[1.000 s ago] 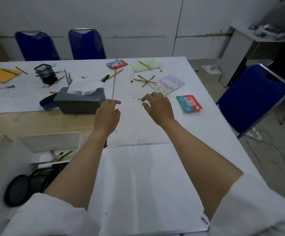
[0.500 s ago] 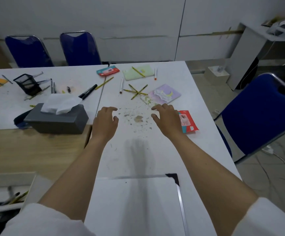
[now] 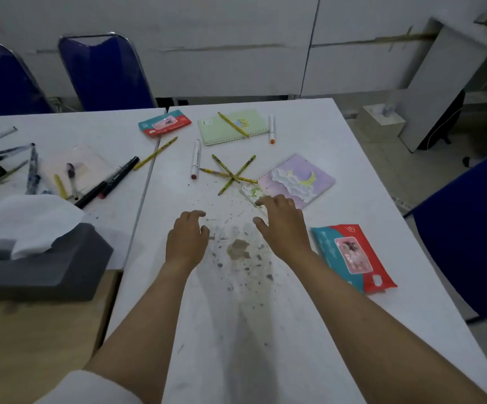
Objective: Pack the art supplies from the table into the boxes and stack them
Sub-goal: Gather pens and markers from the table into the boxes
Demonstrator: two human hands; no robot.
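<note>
- Your two forearms reach forward over the white table (image 3: 309, 360), whose middle is speckled with dark stains.
- Your left hand (image 3: 185, 239) hovers palm down, fingers loosely curled, gripping nothing.
- Your right hand (image 3: 283, 225) is spread open and empty; its fingertips (image 3: 261, 202) lie over the near corner of the purple notebook (image 3: 300, 177).
- Right of that hand lies a red-and-teal wipes packet (image 3: 353, 258); at left stands a grey tissue box (image 3: 41, 263).
- Beyond your hands, three yellow pencils (image 3: 230, 174) lie crossed, beside a white marker (image 3: 196, 158).
- Farther off: a green notebook (image 3: 233, 126) bearing a pencil, an orange-tipped marker (image 3: 271, 128), and a second wipes packet (image 3: 165, 123).
- On the left table, black pens (image 3: 111, 182) lie scattered.
</note>
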